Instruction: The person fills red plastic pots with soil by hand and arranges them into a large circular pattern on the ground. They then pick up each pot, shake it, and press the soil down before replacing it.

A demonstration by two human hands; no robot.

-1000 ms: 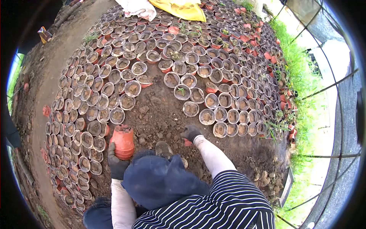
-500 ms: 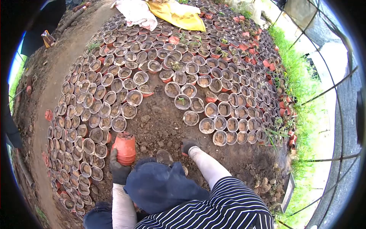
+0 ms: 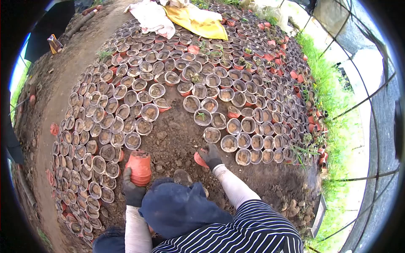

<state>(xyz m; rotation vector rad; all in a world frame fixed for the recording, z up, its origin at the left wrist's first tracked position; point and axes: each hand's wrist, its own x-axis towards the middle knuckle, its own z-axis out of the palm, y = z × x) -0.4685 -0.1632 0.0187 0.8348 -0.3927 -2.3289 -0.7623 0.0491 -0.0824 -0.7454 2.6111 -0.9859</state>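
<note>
My left hand (image 3: 133,189), in a dark glove, is closed round an orange-red plastic nursery pot (image 3: 140,170). That pot stands upside down in the grip, base upward, above the soil. My right hand (image 3: 211,156), gloved the same way, has its fingers closed on another red nursery pot (image 3: 200,160). Much of this second pot is hidden under the fingers and palm. Loose dark soil (image 3: 168,145) lies between the two hands. A dark blue cap (image 3: 183,206) covers the lower middle of the view.
Rows of soil-filled pots (image 3: 149,112) spread ahead and to both sides. White cloth (image 3: 152,19) and a yellow sack (image 3: 198,23) lie on the far pots. Stones (image 3: 291,208) sit at lower right. Grass (image 3: 337,126) and a netted frame (image 3: 371,95) border the right; a dirt path (image 3: 57,97) runs left.
My right hand has moved slightly forward and up, and more of the red pot shows in it. The left hand with its pot has shifted only slightly.
</note>
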